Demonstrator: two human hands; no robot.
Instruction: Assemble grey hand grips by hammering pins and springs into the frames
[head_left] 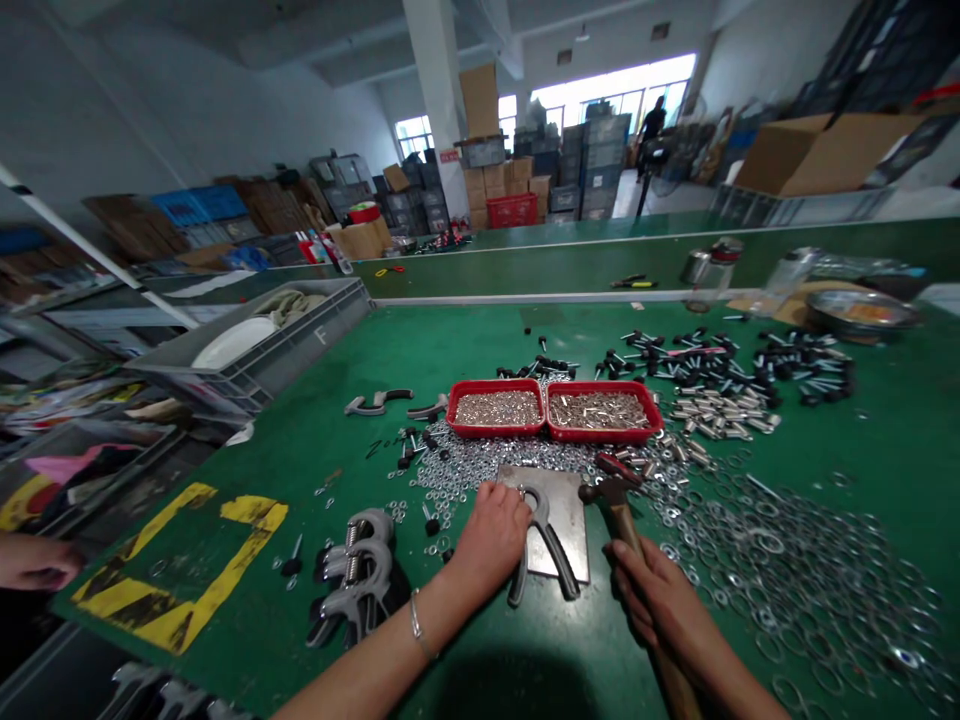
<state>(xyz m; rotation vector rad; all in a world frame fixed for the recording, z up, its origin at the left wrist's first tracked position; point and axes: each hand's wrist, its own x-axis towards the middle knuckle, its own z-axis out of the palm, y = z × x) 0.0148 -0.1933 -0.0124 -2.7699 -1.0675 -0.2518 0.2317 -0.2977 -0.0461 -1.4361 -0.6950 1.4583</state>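
Hand-grip frame (546, 540), grey metal, lies on a steel plate (574, 515) near the front edge of the green table (465, 340); its looped head sits on the plate, its two legs splay toward the person and run off the plate's near edge.

Table: a grey crate (300, 340) at far left, yellow tape marks (187, 590) at near left. Two red trays (555, 408) of small metal parts stand side by side just behind the plate. Loose washers (787, 560) spread wide to the right; black-capped pins (720, 365) lie behind them.

Finished grips (360, 580) are piled left of the plate.

Left hand (491, 540): fingers curled, pressing on the frame's left side at the loop. Right hand (656, 600): closed around the wooden handle of a hammer (619, 500), whose head is at the plate's right corner; contact cannot be told.

Another person's hand (30, 562) shows at the left edge.
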